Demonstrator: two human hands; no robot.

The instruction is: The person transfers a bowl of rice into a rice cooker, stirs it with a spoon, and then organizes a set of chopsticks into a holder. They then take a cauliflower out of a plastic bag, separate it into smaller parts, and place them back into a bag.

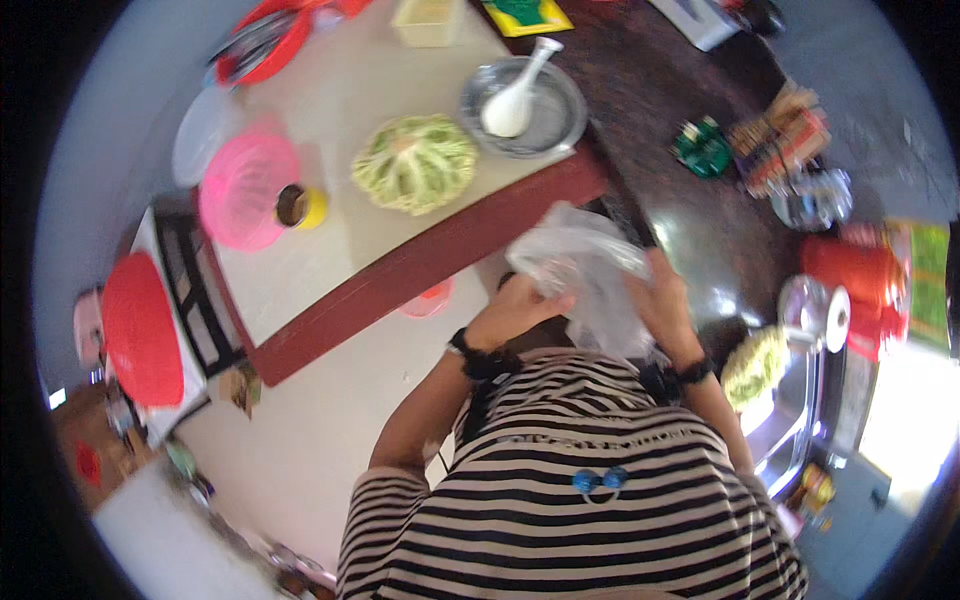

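A translucent plastic bag (600, 259) is stretched between my two hands, in front of my body. My left hand (521, 311) grips the bag's left side near its upper part, with the thumb pointing right. On the other side, my right hand (667, 307) holds the bag near the dark counter's edge; its fingers are partly hidden and blurred. Beyond the hands, a pale green cabbage (416, 165) lies on the light tabletop (315, 277). A metal bowl (559, 124) beside it has a white ladle (514, 109) resting in it.
A pink plastic basket (244, 202) and a yellow cup (316, 208) stand on the table's left. The dark counter (720, 247) holds a green item (703, 146) and a second cabbage (756, 367) near a sink. A red-topped stool (142, 330) stands left of the table.
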